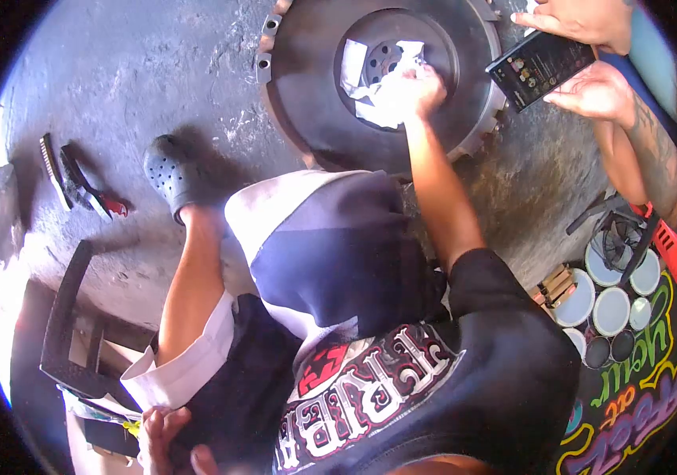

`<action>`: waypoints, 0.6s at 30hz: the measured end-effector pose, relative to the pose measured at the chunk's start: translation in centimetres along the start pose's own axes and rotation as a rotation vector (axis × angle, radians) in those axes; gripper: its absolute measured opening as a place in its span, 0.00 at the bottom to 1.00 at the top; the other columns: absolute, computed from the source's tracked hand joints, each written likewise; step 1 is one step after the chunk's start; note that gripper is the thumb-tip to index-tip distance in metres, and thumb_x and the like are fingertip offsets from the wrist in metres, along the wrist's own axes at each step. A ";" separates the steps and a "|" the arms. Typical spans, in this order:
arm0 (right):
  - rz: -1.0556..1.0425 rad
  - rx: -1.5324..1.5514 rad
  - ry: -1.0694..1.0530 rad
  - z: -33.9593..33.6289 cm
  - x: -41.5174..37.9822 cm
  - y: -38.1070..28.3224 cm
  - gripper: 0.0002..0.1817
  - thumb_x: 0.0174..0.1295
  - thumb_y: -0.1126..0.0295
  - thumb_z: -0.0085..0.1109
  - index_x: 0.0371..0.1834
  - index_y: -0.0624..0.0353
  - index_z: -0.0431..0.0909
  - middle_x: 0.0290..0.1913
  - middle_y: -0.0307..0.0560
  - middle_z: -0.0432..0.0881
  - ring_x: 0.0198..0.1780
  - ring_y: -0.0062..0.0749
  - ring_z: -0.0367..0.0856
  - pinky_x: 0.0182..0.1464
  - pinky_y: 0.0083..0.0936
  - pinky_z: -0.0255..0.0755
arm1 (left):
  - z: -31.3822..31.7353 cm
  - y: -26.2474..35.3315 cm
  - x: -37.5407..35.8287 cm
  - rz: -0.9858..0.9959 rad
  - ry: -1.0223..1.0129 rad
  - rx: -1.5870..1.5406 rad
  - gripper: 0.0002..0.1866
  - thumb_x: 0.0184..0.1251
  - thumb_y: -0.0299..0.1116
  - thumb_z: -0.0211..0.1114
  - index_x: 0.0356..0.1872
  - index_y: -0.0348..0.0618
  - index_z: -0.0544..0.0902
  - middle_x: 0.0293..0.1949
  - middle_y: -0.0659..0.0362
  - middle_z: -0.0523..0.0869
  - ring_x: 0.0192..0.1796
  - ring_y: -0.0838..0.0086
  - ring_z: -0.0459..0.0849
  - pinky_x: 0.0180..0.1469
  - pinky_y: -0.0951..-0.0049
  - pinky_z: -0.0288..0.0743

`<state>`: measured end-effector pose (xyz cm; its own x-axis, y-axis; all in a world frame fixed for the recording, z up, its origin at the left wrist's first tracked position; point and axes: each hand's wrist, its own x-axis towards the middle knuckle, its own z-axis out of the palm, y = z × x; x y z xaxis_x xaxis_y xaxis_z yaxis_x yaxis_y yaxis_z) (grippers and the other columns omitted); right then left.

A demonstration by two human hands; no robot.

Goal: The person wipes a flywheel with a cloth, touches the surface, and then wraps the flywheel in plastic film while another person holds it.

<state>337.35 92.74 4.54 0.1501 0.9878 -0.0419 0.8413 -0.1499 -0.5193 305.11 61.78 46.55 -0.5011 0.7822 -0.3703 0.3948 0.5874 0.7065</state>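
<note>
My right hand (424, 91) is closed on a white rag (382, 99), which lies creased over the hub of a large dark metal flywheel (315, 111). Several bolt holes show in its centre, and metal lugs stick out along its rim. My left hand (166, 435) shows only in part at the bottom left, by the pale cuff of my shorts. Its fingers are apart, with nothing visible in them. At the upper right, another person's hands (592, 87) hold a black smartphone (540, 70) with its screen lit, beside the flywheel's edge.
A grey clog (168, 178) is on my foot. Two brushes, one bristled (55, 170) and one dark with a red end (89, 182), lie on the stained floor (148, 87). A black frame (69, 317) stands lower left. Black fabric with coloured lettering (631, 412) fills the lower right.
</note>
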 end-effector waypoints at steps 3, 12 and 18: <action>0.066 0.150 0.103 1.0 0.4 -1.5 0.11 0.46 0.69 0.65 0.31 0.64 0.84 0.28 0.51 0.85 0.31 0.38 0.85 0.37 0.29 0.78 | 0.0 0.3 0.0 -0.001 -0.004 0.009 0.33 0.55 0.37 0.63 0.58 0.20 0.71 0.37 0.42 0.84 0.43 0.61 0.80 0.53 0.64 0.68; -0.095 0.301 0.197 5.3 2.2 -0.6 0.09 0.46 0.72 0.63 0.29 0.65 0.84 0.22 0.51 0.83 0.26 0.36 0.83 0.34 0.30 0.77 | 0.1 0.6 0.6 -0.031 -0.032 0.021 0.33 0.56 0.37 0.63 0.58 0.19 0.71 0.39 0.41 0.84 0.44 0.61 0.81 0.54 0.65 0.68; -0.163 0.287 -0.309 2.0 -1.1 -2.6 0.11 0.49 0.72 0.62 0.36 0.64 0.84 0.31 0.55 0.84 0.33 0.42 0.84 0.36 0.31 0.77 | 0.4 0.7 0.4 -0.046 -0.020 0.017 0.33 0.56 0.36 0.64 0.58 0.19 0.70 0.40 0.41 0.84 0.45 0.61 0.81 0.55 0.65 0.68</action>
<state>333.96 92.15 4.21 -0.1707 0.9705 -0.1702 0.6568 -0.0167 -0.7539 305.50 62.59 46.62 -0.5040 0.7578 -0.4143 0.3847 0.6265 0.6778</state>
